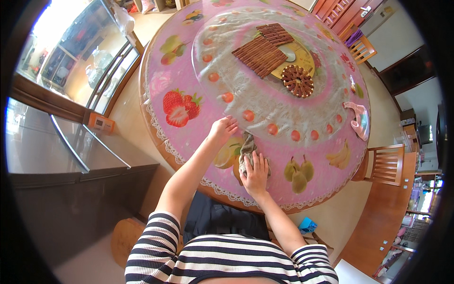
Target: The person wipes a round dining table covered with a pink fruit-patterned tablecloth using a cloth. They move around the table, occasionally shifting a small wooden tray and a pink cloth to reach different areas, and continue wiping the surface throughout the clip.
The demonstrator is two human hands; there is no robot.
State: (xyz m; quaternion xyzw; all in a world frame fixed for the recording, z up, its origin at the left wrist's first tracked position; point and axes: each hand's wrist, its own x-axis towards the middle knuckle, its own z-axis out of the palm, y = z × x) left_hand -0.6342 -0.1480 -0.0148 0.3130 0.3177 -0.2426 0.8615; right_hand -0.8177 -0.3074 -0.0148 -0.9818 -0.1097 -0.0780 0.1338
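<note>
A round table wears a pink tablecloth [198, 145] printed with fruit and edged in lace. My right hand [255, 174] lies flat on a crumpled grey-brown cloth [248, 145] near the table's front edge, its fingers spread a little. To the left and farther in, my left hand [225, 127] touches or hovers at the rim of a clear-covered round turntable [220, 92]; no object shows in it, and its fingers are slightly bent. The cloth's upper end lies just below and right of the left hand.
Two slatted brown mats [260, 56] and a round beaded trivet [298, 81] rest on the turntable. A pink cloth [359, 119] hangs near the table's right edge. Wooden chairs [386, 165] stand at right, a wooden stool [127, 241] at lower left, a dark refrigerator [71, 198] at left.
</note>
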